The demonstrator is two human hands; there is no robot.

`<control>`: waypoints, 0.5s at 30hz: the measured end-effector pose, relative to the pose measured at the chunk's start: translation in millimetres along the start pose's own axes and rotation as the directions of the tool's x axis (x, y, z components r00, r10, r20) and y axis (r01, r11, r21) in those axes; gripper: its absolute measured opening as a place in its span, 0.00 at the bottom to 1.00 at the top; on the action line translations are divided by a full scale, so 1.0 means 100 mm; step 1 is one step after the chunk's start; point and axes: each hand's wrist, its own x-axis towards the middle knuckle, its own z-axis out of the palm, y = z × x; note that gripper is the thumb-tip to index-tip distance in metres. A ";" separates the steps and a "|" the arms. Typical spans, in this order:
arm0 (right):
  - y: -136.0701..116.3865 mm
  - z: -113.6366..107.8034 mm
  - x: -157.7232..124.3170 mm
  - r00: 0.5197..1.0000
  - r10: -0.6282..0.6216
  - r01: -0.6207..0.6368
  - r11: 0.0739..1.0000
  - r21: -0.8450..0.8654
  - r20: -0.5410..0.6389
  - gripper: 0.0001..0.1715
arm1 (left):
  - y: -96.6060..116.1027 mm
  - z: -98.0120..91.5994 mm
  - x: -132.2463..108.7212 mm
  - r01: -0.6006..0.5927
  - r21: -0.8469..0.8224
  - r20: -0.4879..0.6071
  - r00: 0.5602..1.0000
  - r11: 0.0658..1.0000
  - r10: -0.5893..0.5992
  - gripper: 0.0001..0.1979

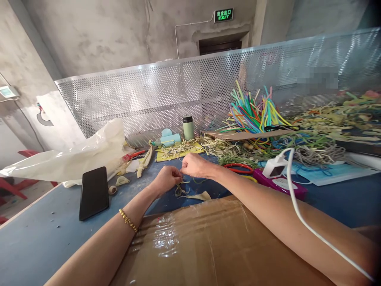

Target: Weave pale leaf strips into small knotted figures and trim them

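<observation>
My left hand (166,179) and my right hand (196,165) meet above the blue table, fingertips pinched and nearly touching. From the left fingers a thin greenish cord (178,192) hangs in a small tangle. What my right fingertips pinch is too small to make out. Just below lies a pale dry husk strip (203,196), near the far edge of a taped cardboard box (190,242) under my forearms. Beyond my hands, a yellow sheet (160,155) carries dry straw-like scraps (181,148).
A black phone (94,193) lies left on the table (59,234). A green bottle (188,128) stands at the back by a perforated metal screen (143,95). Colourful pipe cleaners (253,111) are behind. A white cable (293,194) from a charger (275,166) crosses my right forearm.
</observation>
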 end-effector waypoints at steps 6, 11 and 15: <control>0.05 0.04 0.03 0.995 -0.091 0.096 0.977 0.188 -0.038 0.16 | 0.00 0.00 -0.01 -0.032 -0.100 0.019 0.999 0.994 0.034 0.04; 0.18 0.02 0.07 0.994 -0.093 0.088 0.992 0.086 0.050 0.12 | -0.03 -0.01 -0.01 0.009 -0.144 -0.008 1.000 0.989 -0.011 0.04; 0.18 0.06 0.06 0.986 -0.096 0.091 0.995 0.041 0.133 0.12 | -0.03 -0.01 -0.01 0.015 -0.175 -0.010 1.000 0.984 -0.017 0.06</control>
